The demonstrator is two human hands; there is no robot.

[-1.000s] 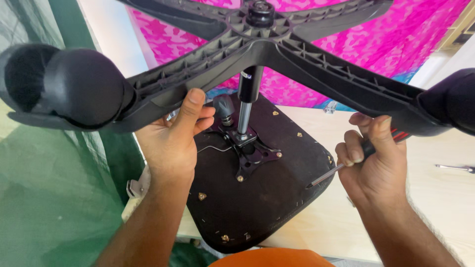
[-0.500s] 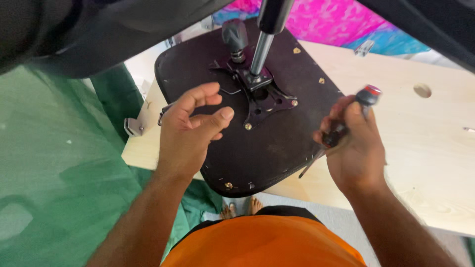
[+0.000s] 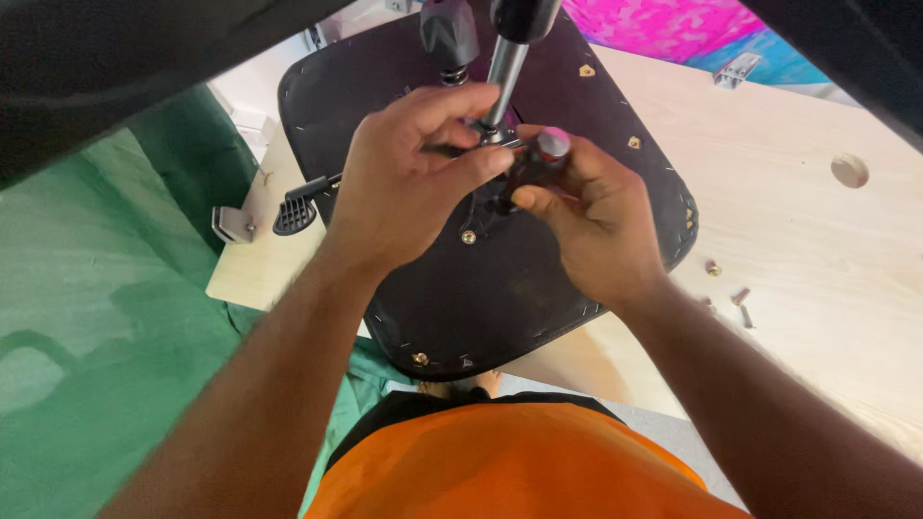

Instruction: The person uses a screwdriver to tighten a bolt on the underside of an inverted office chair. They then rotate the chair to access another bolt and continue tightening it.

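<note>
A black chair seat (image 3: 500, 288) lies upside down on a pale wooden table (image 3: 817, 250). A chrome gas cylinder (image 3: 504, 72) rises from the metal mechanism plate at the seat's middle. My left hand (image 3: 409, 178) rests on that plate at the foot of the cylinder, fingers curled over it. My right hand (image 3: 586, 216) grips a screwdriver (image 3: 538, 159) with a dark handle and red cap, its tip pointing down at the plate beside my left fingers. A brass-coloured screw (image 3: 468, 236) shows in the seat just below my left hand.
The black chair base (image 3: 115, 67) looms blurred across the top of the view. A black lever paddle (image 3: 296, 213) sticks out at the seat's left. Loose screws (image 3: 738, 298) lie on the table to the right. Green cloth (image 3: 96, 317) covers the left side; a hole (image 3: 849, 170) is in the tabletop.
Both hands have come together at the middle of the seat. My left hand dropped onto the mechanism plate, and my right hand brought the screwdriver from the seat's right edge to the plate.
</note>
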